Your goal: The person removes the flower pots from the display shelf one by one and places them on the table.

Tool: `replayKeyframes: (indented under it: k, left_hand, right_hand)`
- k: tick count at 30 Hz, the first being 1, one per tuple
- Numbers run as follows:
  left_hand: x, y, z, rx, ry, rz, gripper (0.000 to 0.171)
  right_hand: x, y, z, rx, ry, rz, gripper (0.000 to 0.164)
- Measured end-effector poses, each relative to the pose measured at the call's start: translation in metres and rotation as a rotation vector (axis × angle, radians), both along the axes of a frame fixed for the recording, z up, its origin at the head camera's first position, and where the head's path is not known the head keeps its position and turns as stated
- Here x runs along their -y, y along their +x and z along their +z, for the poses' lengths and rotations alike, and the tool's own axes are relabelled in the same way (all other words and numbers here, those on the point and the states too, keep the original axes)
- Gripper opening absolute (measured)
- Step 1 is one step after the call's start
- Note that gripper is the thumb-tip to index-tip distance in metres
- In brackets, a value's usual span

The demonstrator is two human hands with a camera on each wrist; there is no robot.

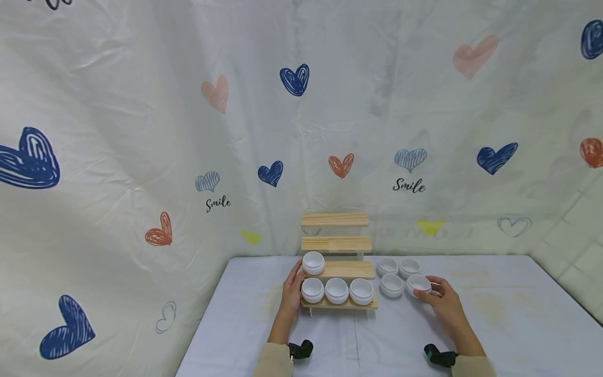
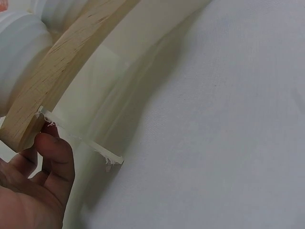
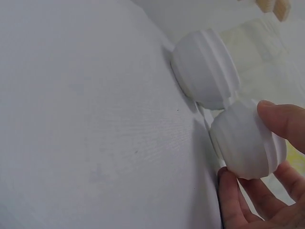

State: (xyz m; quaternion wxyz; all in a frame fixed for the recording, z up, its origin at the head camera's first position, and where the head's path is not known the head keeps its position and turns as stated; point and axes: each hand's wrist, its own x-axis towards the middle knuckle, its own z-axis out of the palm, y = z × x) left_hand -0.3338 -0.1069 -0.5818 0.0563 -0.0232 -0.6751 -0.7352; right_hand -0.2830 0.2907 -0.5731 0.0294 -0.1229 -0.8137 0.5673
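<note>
A tiered wooden display stand (image 1: pixel 348 269) with clear side panels stands on the table. Its bottom step carries three small white bowls (image 1: pixel 336 291); another white bowl (image 1: pixel 313 263) sits at the left of the step above. My left hand (image 1: pixel 292 290) grips the stand's left side, with curled fingers (image 2: pixel 59 150) at the end of a wooden step (image 2: pixel 71 52). Right of the stand, my right hand (image 1: pixel 440 298) holds a ribbed white bowl (image 3: pixel 248 140) between thumb and fingers. Three more white bowls (image 1: pixel 392 285) stand close beside it.
A white cloth covers the table (image 1: pixel 499 314). Behind it hangs a pale curtain (image 1: pixel 353 131) printed with hearts and "Smile". The stand's two upper steps (image 1: pixel 336 243) rise close to the curtain. A dark wrist device (image 1: pixel 440 356) sits on each wrist.
</note>
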Motion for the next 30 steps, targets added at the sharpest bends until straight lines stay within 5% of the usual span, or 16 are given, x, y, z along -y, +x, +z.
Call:
replayKeyframes:
  k: [30]
  left_hand:
    - [0.0009, 0.0000, 0.0006, 0.004, 0.018, 0.002, 0.050]
  right_hand:
    - [0.0005, -0.0053, -0.0002, -0.012, 0.117, 0.070, 0.083]
